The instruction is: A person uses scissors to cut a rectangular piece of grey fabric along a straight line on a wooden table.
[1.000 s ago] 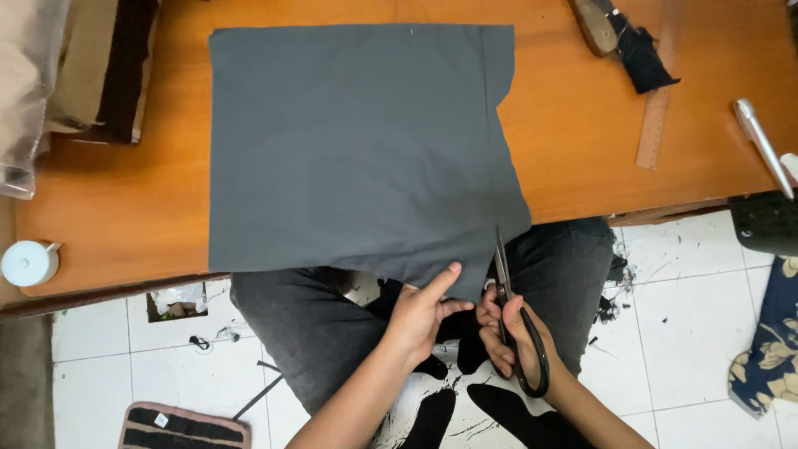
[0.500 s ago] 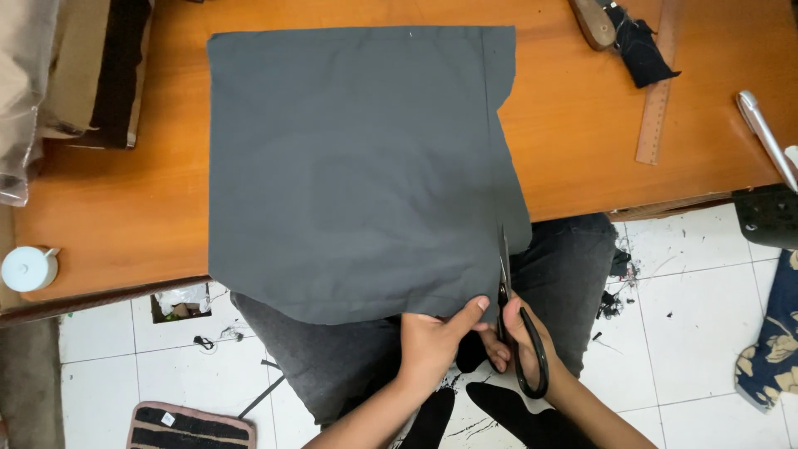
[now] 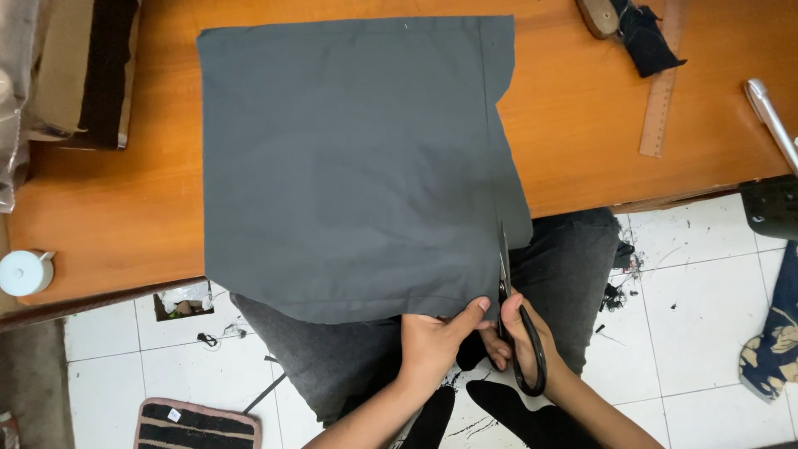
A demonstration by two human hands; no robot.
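A large dark grey cloth [image 3: 357, 158] lies on the orange wooden table [image 3: 125, 216], its near edge hanging over the table's front towards my lap. My left hand [image 3: 436, 341] pinches the cloth's lower edge, thumb on top. My right hand [image 3: 519, 337] grips black scissors [image 3: 511, 316]. Their blades point away from me and cut into the cloth's near edge, close to its right side, just right of my left thumb.
A wooden ruler [image 3: 661, 91], a dark fabric scrap [image 3: 644, 37] and a brush handle [image 3: 594, 17] lie at the table's far right. A white round container [image 3: 25, 273] sits at the left edge. Folded material [image 3: 83, 71] is at far left. Below is a white tiled floor and a striped mat [image 3: 195, 424].
The cloth has slid towards me, more of it hanging over the table edge. My left hand shifted its pinch along the hem and the scissors' blades have gone into the cloth.
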